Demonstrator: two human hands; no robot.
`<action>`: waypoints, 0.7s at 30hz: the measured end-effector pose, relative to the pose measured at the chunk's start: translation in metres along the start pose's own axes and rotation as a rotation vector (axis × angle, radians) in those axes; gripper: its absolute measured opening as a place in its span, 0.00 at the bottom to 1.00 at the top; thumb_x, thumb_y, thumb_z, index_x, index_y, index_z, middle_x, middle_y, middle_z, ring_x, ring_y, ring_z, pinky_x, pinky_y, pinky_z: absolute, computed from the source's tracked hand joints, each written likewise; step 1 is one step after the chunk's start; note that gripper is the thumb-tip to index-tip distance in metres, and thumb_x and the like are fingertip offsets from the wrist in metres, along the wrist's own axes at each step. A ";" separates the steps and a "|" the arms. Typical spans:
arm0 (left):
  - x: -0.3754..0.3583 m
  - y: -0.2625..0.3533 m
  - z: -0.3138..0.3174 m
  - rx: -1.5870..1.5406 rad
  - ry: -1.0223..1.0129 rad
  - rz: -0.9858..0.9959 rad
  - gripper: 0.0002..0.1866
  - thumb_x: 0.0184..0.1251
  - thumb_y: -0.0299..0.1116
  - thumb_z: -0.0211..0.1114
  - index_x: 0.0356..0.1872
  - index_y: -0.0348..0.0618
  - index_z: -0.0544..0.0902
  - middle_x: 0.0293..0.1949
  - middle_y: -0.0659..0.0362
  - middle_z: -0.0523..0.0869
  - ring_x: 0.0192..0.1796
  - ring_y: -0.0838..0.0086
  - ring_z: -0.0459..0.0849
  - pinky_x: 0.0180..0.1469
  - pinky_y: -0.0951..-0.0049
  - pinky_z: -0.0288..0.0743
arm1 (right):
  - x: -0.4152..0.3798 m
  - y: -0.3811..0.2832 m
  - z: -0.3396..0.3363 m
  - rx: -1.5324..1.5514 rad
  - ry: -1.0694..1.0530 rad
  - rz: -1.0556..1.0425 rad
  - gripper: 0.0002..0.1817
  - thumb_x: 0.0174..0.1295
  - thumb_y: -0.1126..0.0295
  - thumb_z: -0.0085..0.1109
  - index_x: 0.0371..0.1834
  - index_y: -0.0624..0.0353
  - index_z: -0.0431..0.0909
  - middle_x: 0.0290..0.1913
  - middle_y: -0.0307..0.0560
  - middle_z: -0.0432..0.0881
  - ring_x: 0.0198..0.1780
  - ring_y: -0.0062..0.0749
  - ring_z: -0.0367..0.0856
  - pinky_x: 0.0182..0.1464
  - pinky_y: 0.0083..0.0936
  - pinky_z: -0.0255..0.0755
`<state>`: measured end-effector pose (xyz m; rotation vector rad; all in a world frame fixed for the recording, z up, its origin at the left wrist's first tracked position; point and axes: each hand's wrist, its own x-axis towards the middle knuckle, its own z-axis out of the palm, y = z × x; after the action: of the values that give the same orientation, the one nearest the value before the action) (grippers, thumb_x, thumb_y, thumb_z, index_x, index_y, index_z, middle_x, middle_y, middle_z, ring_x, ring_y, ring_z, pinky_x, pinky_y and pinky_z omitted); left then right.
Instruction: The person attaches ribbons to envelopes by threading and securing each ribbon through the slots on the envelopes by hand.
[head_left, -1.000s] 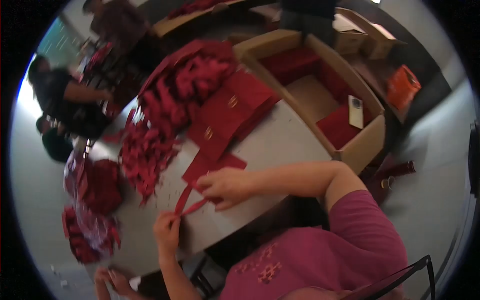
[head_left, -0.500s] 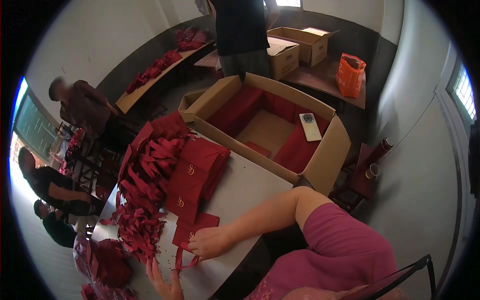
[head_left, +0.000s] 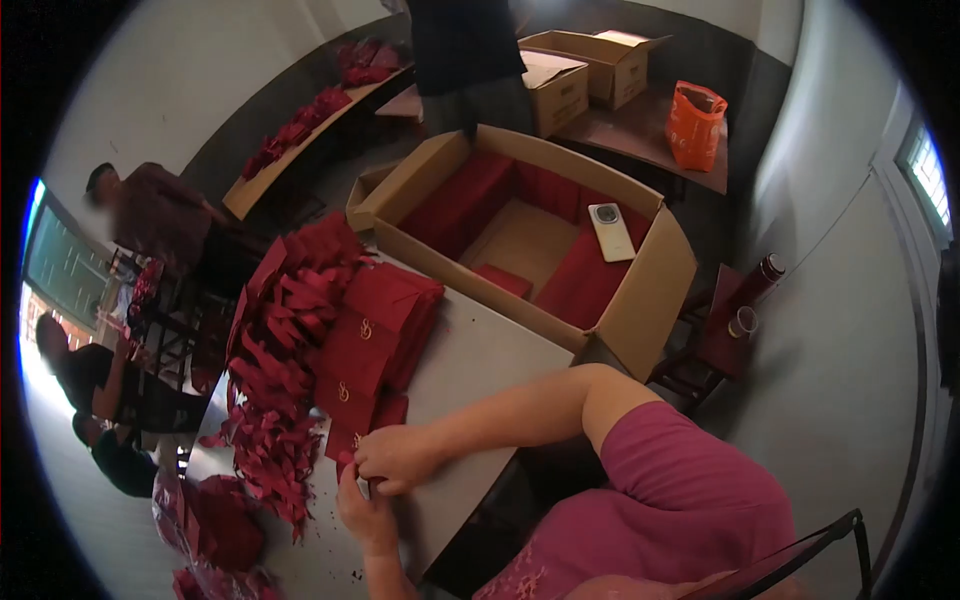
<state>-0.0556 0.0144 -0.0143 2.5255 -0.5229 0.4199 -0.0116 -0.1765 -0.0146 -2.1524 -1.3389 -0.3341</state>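
At the near end of the white table, my right hand is closed on a small red bag with a gold mark, partly under the other bags. My left hand meets it at the bag's near end, its fingers pinched on the red material. Fingers cover most of the held part, so the handle is hard to see. Just beyond lies an overlapping row of flat red bags with gold logos. A heap of red bags with ribbon handles spreads along their left side.
A large open carton holds red bags along its walls, with a phone on them. Plastic-wrapped red bags sit at lower left. A stool carries a flask and cup. Several people stand or sit around.
My left hand has come up from the table, fingers spread before, to join my right hand at the bag. The ribbon handle that hung in view is now covered. The view has shifted slightly.
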 end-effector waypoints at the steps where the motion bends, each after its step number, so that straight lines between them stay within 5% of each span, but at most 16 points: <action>1: 0.003 0.007 -0.005 -0.006 0.033 0.016 0.22 0.65 0.37 0.65 0.57 0.36 0.78 0.51 0.45 0.84 0.50 0.45 0.81 0.54 0.54 0.73 | 0.001 -0.002 -0.005 0.097 0.081 0.004 0.09 0.52 0.65 0.61 0.32 0.59 0.77 0.37 0.50 0.78 0.45 0.45 0.78 0.47 0.40 0.73; 8: 0.012 0.019 -0.022 0.009 0.137 0.083 0.19 0.66 0.31 0.66 0.56 0.34 0.78 0.50 0.46 0.85 0.49 0.49 0.83 0.55 0.57 0.73 | 0.010 -0.002 0.001 0.105 0.293 0.002 0.15 0.48 0.73 0.62 0.41 0.60 0.77 0.41 0.50 0.78 0.48 0.48 0.77 0.50 0.39 0.73; 13: 0.033 0.041 -0.071 -0.458 0.084 -0.035 0.22 0.68 0.24 0.63 0.62 0.33 0.72 0.56 0.49 0.82 0.58 0.65 0.81 0.63 0.69 0.70 | 0.022 0.001 -0.025 0.465 0.383 0.128 0.11 0.53 0.75 0.67 0.40 0.59 0.84 0.42 0.51 0.83 0.45 0.47 0.82 0.48 0.35 0.77; 16: 0.041 0.041 -0.101 -0.718 0.231 -0.032 0.18 0.75 0.25 0.55 0.63 0.32 0.73 0.57 0.53 0.81 0.59 0.71 0.79 0.63 0.74 0.68 | 0.031 -0.010 -0.050 0.920 0.491 0.388 0.06 0.65 0.78 0.61 0.43 0.63 0.83 0.38 0.34 0.82 0.42 0.15 0.78 0.44 0.16 0.73; 21: 0.050 0.059 -0.145 -0.538 0.240 0.028 0.14 0.78 0.28 0.52 0.57 0.32 0.78 0.53 0.56 0.82 0.53 0.77 0.78 0.57 0.79 0.68 | 0.040 -0.013 -0.080 1.030 0.539 0.477 0.07 0.67 0.74 0.61 0.45 0.62 0.83 0.37 0.32 0.83 0.40 0.12 0.77 0.43 0.13 0.73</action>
<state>-0.0653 0.0335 0.1488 1.9253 -0.4991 0.5067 0.0024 -0.1898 0.0743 -1.2850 -0.4620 0.0032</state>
